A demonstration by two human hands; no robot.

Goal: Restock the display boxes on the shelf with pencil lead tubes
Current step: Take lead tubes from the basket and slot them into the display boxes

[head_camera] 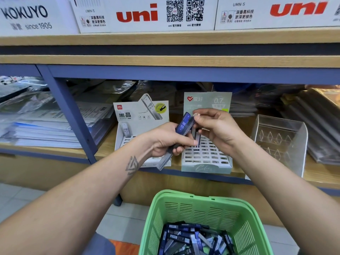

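Now left hand (165, 140) gripping lead tubes (176, 137) slanting up-right, right hand (219, 129) pinching the blue tube's (184, 124) top end

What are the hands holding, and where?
Left hand grips lead tubes around their middle; right hand pinches the blue tube's top end.

1. a wooden shelf (184, 60) with a light oak edge runs across the view, carried on a blue metal frame (73, 115).
2. above it, white cartons (143, 14) with red "uni" lettering stand side by side, and a "kokuyo" box (27, 17) sits at the left.
3. stacks of plastic-wrapped paper (46, 126) fill the left bay.
4. a clear acrylic stand (279, 140) sits at the right on the lower shelf board.
5. the floor (16, 196) is pale tile, evenly lit.
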